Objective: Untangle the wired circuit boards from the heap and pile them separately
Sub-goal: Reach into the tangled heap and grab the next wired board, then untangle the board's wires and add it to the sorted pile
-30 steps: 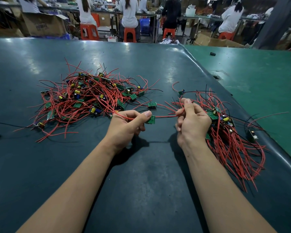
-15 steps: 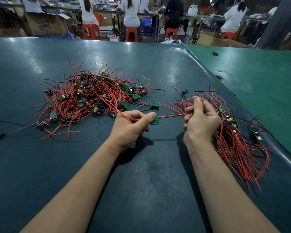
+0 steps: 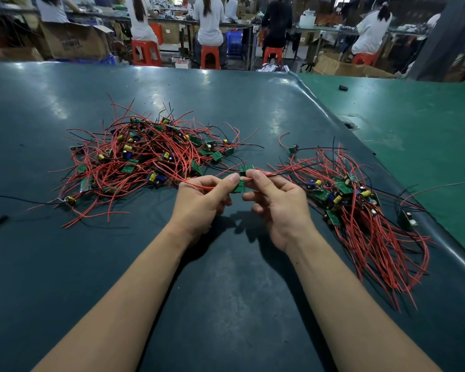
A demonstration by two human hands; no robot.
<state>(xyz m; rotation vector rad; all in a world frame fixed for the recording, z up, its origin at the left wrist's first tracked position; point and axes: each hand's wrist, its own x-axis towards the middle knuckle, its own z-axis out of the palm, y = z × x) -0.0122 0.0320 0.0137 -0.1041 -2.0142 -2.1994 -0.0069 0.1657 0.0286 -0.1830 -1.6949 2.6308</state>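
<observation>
Two bare forearms reach in from the near edge over a bench (image 3: 226,304) covered in a dark teal, slightly glossy sheet, scuffed and catching soft light patches. Left hand (image 3: 202,200): fingers curled, thumb and forefinger pinching a small green circuit board (image 3: 239,186) with a thin red wire trailing left. Right hand (image 3: 275,202): fingers curled, forefinger and thumb pinching the red wire just beside the same board; the two hands nearly touch. To the right, the sorted pile (image 3: 360,210): green boards with yellow and blue components, long red leads combed toward the near right bench edge. To the left and farther back, the tangled heap (image 3: 151,157): red and a few black wires looped at random over similar boards. Right of the sheet's raised seam, a lighter green surface (image 3: 414,135) bearing a small black object (image 3: 343,88). Beyond, a workshop: seated persons in white and black tops on orange stools (image 3: 210,56), cardboard boxes (image 3: 75,41), a blue crate (image 3: 234,42).
</observation>
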